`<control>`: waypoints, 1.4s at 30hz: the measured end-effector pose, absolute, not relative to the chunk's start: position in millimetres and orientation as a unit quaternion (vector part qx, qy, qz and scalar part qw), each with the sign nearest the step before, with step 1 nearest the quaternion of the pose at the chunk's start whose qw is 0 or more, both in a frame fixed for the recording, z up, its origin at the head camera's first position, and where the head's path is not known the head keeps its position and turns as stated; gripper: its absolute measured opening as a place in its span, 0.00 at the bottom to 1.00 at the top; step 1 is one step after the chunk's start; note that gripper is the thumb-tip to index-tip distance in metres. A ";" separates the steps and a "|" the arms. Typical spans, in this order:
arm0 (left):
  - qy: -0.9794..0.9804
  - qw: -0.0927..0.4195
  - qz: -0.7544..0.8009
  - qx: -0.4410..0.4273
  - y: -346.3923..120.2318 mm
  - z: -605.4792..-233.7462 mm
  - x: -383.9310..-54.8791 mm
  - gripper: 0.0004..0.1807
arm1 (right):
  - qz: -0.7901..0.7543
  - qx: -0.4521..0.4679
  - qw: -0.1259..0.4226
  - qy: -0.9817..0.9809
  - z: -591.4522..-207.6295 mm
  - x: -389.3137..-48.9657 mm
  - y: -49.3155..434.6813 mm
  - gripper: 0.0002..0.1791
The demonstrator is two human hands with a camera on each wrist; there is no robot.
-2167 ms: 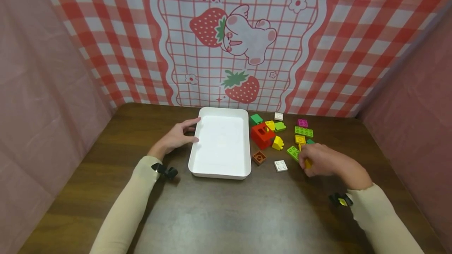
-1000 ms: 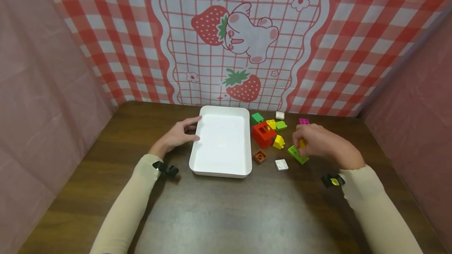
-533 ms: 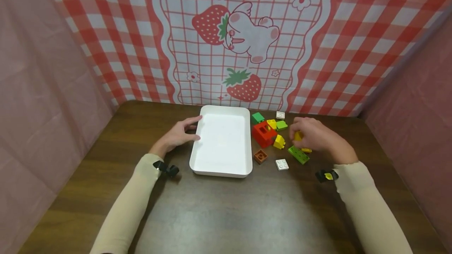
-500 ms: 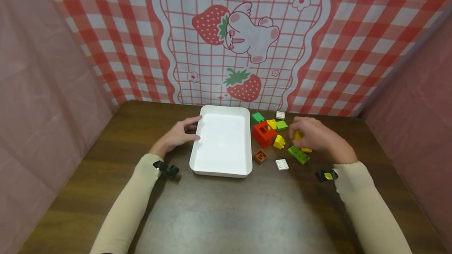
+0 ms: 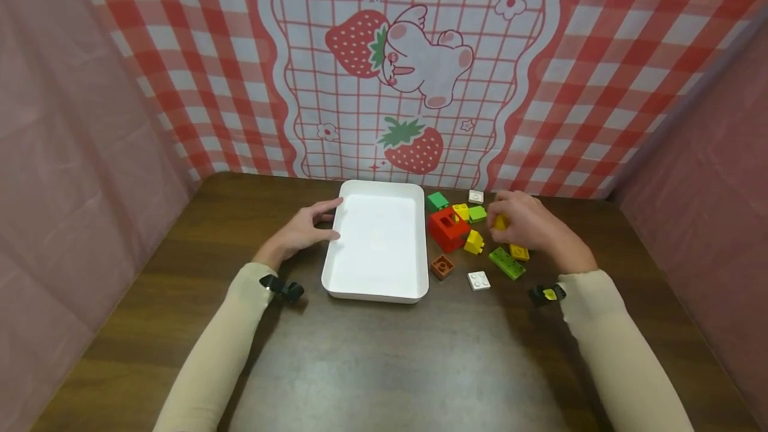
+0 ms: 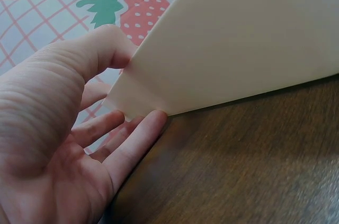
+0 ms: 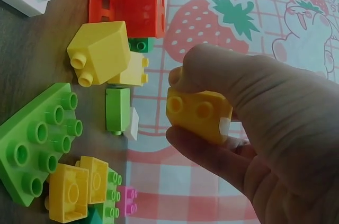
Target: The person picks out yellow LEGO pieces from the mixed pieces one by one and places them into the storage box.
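Observation:
My left hand rests at the left side of a white rectangular tray, thumb and fingers spread along its wall. In the left wrist view, relaxed fingertips touch the tray's wall near a corner. My right hand is raised at the right, close to the toy bricks. It pinches a yellow building brick between thumb and fingers, two studs showing in the right wrist view; part of the brick is hidden by the hand. A red window-like brick lies between tray and right hand.
Around the right hand lie a green plate brick, yellow bricks, a yellow sloped brick, a white brick, a brown brick and a dark green brick. A checked cloth hangs behind the wooden table.
My right hand has lifted the yellow brick and moved it back and left from beside the green plate brick. The left hand has stayed at the tray.

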State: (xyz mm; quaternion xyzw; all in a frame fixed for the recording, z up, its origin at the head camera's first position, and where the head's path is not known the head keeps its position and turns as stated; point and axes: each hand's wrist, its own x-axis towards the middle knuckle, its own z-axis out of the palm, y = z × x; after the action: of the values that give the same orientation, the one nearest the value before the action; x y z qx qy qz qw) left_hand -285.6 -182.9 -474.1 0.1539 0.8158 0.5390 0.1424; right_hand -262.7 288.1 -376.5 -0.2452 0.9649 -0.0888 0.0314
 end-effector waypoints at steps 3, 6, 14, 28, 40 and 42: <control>0.817 0.142 0.537 0.156 -182.8 -474.5 -285.8 0.46 | -0.085 -0.248 0.024 0.965 -376.3 -265.4 286.3 0.06; 0.818 0.142 0.535 0.156 -183.0 -473.5 -285.2 0.46 | -0.091 -0.252 0.015 0.963 -377.6 -266.5 285.1 0.06; 0.819 0.141 0.535 0.153 -183.5 -473.7 -284.7 0.46 | -0.118 -0.255 0.008 0.960 -380.4 -269.4 278.1 0.06; 0.818 0.143 0.535 0.157 -182.1 -473.9 -285.6 0.47 | -0.116 -0.245 0.020 0.962 -375.8 -277.3 265.5 0.06; 0.819 0.139 0.531 0.166 -182.9 -472.5 -284.6 0.46 | -0.117 -0.268 0.023 0.956 -372.9 -289.7 252.6 0.05; 0.820 0.138 0.530 0.167 -183.3 -471.7 -284.4 0.46 | -0.120 -0.275 0.021 0.954 -372.6 -291.4 250.4 0.05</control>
State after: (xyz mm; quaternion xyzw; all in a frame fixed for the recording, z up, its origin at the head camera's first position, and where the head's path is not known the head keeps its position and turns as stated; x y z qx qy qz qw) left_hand -284.4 -183.3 -471.7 0.1668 0.8198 0.5301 0.1378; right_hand -291.4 250.4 -372.6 -0.2747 0.9538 -0.1195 0.0212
